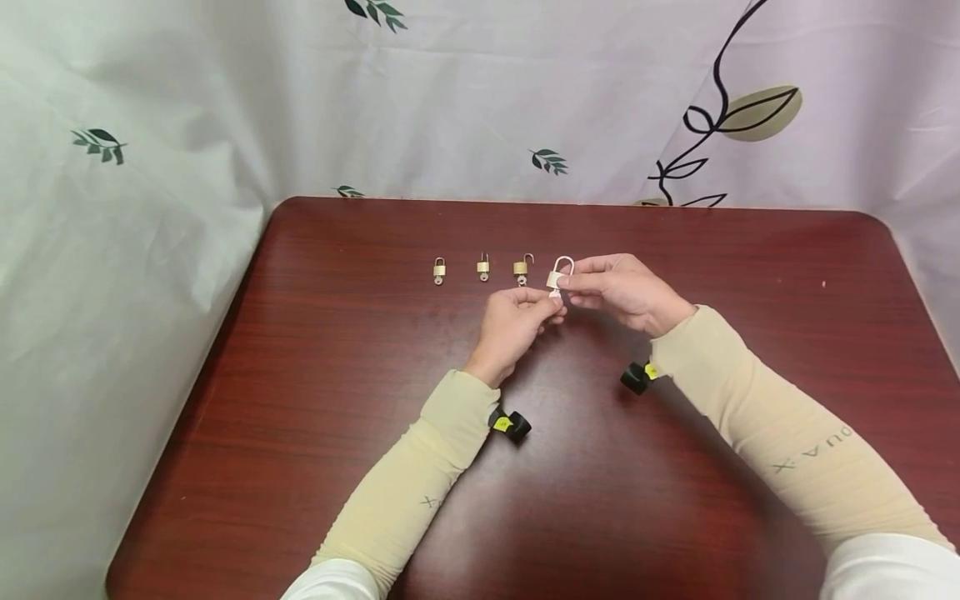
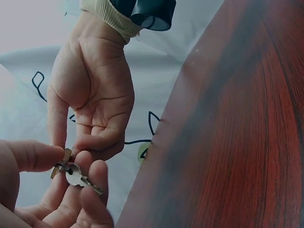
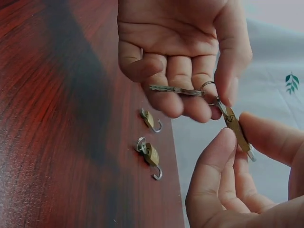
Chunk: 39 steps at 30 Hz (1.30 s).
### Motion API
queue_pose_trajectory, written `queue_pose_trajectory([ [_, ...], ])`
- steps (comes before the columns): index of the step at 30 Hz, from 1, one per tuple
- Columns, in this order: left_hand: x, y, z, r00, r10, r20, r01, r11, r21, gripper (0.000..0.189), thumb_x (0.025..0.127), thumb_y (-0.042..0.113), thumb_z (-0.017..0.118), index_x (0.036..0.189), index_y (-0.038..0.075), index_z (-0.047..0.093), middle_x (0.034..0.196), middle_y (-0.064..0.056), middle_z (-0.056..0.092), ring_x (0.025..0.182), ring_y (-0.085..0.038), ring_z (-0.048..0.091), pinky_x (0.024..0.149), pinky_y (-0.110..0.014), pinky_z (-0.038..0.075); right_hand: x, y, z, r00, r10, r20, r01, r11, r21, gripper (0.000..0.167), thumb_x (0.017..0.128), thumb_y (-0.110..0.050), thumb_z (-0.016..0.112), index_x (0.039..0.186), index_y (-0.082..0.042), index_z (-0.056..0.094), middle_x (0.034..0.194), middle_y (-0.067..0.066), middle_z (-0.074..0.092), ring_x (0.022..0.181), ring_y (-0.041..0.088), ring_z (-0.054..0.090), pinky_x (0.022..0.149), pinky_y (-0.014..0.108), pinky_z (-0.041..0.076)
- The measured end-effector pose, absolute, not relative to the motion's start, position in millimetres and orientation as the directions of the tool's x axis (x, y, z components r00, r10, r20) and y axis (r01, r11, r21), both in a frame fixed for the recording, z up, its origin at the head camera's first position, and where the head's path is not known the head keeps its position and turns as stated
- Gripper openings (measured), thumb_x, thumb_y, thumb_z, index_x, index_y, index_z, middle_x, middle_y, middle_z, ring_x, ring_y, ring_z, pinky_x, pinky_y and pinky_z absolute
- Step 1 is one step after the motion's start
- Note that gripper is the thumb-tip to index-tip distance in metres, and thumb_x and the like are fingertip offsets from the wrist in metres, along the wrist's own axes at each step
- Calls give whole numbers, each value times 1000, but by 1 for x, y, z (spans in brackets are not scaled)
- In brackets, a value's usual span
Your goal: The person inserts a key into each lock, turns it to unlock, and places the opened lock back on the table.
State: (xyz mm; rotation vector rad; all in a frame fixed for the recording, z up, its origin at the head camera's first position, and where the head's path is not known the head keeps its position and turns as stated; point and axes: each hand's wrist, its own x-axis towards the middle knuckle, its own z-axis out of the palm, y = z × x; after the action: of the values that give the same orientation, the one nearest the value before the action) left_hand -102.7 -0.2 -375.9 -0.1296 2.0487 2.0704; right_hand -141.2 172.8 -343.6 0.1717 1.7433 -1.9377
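Observation:
A small brass padlock (image 1: 553, 279) is held above the table, its silver shackle pointing up and away. My right hand (image 1: 622, 292) pinches the padlock's body (image 3: 236, 130) between thumb and fingers. From the other side, my left hand (image 1: 512, 329) pinches a key at the padlock's lower end, which the thumb partly hides. More keys (image 3: 178, 90) hang by a ring (image 3: 207, 90) under the left fingers; a silver key (image 2: 74, 175) also shows in the left wrist view. Whether the held padlock's shackle is locked I cannot tell.
Three more brass padlocks lie in a row to the left: a left one (image 1: 439, 271), a middle one (image 1: 483, 267) and a right one (image 1: 521, 268) with its shackle swung out. Keys sit at their lower ends. The reddish-brown table (image 1: 337, 350) meets a patterned curtain (image 1: 465, 108).

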Motion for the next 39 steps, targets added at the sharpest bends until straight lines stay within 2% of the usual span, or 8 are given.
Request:
queue_pose_trajectory([
  [4, -102, 3, -377, -976, 62, -210, -213, -50, 976, 12, 90, 1, 67, 95, -7, 73, 80, -12, 75, 68, -12, 70, 83, -48, 57, -141, 172, -345, -852, -289, -437, 463, -25, -886, 4, 92, 0, 69, 94, -4, 68, 83, 4, 71, 71, 8, 67, 71, 21, 57],
  [13, -101, 6, -381, -982, 25, -185, -185, -6, 983, 11, 89, 2, 67, 92, -5, 75, 78, -11, 75, 65, -11, 70, 77, -43, 59, -137, 170, -349, -857, -279, -434, 443, 35, -896, 4, 94, -6, 70, 92, -5, 72, 79, 2, 72, 66, 7, 65, 67, 20, 55],
  [16, -101, 6, -381, -987, 15, -162, -161, 44, 986, 11, 88, 3, 68, 91, -4, 75, 76, -9, 75, 66, -13, 71, 66, -32, 58, -136, 169, -349, -858, -272, -436, 446, 29, -895, 4, 94, -5, 69, 92, -3, 73, 77, 1, 71, 65, 7, 64, 68, 20, 56],
  [20, -100, 6, -380, -993, -1, -118, -117, 160, 980, 10, 87, 7, 69, 86, 1, 76, 72, -7, 74, 68, -23, 73, 56, -20, 48, -135, 168, -350, -865, -261, -428, 434, 40, -900, 4, 93, -5, 71, 90, -4, 73, 75, 0, 69, 63, 7, 61, 67, 20, 55],
  [23, -99, 5, -379, -997, -6, -81, -79, 256, 963, 10, 87, 10, 70, 83, 5, 77, 70, -6, 74, 67, -25, 72, 54, -20, 46, -135, 169, -351, -872, -253, -420, 419, 58, -906, 5, 92, -6, 72, 87, -6, 73, 73, -1, 66, 61, 7, 59, 65, 20, 54],
  [27, -98, 4, -378, -999, -19, -40, -44, 357, 933, 10, 85, 15, 72, 80, 8, 77, 67, -1, 72, 60, -13, 65, 54, -22, 45, -135, 169, -354, -880, -242, -409, 397, 99, -913, 5, 92, -9, 73, 89, -4, 73, 71, -3, 63, 60, 7, 55, 63, 20, 52],
  [31, -98, 4, -377, -999, -34, -7, -21, 434, 901, 10, 82, 18, 75, 79, 9, 77, 65, 4, 70, 58, -5, 60, 56, -23, 45, -135, 170, -355, -885, -231, -403, 379, 145, -914, 16, 91, -13, 75, 97, 1, 71, 70, -5, 61, 60, 6, 53, 62, 19, 49],
  [39, -97, 5, -378, -998, -38, 48, 22, 512, 859, 9, 81, 19, 76, 78, 11, 77, 68, 5, 72, 61, -4, 64, 60, -22, 48, -135, 169, -357, -890, -221, -398, 367, 170, -915, 24, 91, -15, 75, 101, 6, 69, 67, -5, 59, 58, 6, 52, 60, 19, 47],
])
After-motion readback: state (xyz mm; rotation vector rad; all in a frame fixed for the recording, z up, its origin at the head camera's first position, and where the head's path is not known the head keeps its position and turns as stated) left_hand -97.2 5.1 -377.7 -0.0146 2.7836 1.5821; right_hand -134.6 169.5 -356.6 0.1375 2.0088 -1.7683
